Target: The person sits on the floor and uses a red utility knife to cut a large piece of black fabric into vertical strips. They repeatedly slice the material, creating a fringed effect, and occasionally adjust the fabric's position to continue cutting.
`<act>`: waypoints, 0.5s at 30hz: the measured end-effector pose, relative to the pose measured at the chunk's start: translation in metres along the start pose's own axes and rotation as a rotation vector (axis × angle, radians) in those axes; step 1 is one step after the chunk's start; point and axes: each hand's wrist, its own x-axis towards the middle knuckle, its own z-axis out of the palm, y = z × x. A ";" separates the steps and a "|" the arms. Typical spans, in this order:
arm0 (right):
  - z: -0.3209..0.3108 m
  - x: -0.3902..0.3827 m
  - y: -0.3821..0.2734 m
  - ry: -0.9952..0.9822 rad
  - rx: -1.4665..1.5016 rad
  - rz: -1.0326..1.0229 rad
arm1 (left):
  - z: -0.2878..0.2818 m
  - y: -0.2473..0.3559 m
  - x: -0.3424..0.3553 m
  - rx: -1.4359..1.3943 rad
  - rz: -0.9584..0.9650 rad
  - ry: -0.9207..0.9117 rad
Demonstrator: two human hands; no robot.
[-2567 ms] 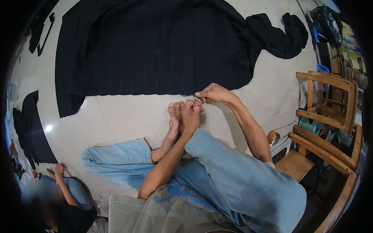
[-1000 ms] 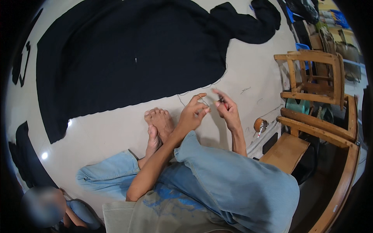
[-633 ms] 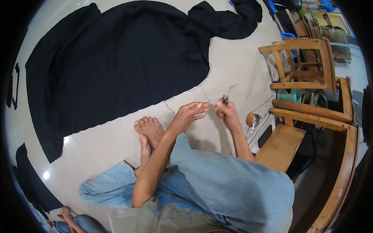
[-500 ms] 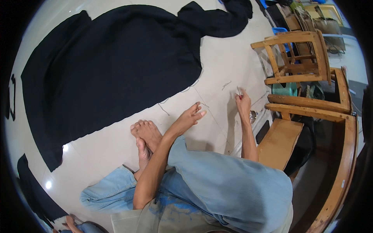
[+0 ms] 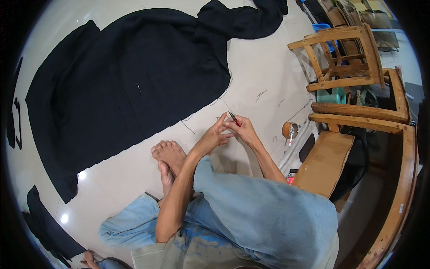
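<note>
My right hand [image 5: 243, 128] is closed around small red-handled thread snips [image 5: 233, 118], their dark points tipped up and to the left. Touching or nearly touching it, my left hand [image 5: 216, 136] pinches a dark thread at its fingertips; the thread is barely visible now. Both hands are above the floor, just past my raised knee. A large piece of black fabric [image 5: 130, 85] lies spread out beyond them, with loose threads [image 5: 190, 127] trailing along its near edge.
Thread scraps [image 5: 261, 94] lie on the pale tiled floor [image 5: 264, 58]. To the right are a wooden stool [image 5: 345, 83], a wooden frame [image 5: 405, 179], a cardboard sheet [image 5: 324, 163] and a tape roll [image 5: 287, 130]. Another person's hand [image 5: 89, 259] shows at lower left, near black cloth [image 5: 51, 228].
My right hand has swung left with the snips and come together with my left hand. The left hand has shifted slightly left. The black fabric lies as before.
</note>
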 end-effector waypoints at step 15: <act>-0.126 0.038 -0.008 0.767 -0.822 0.048 | -0.038 0.019 -0.070 0.389 0.394 0.490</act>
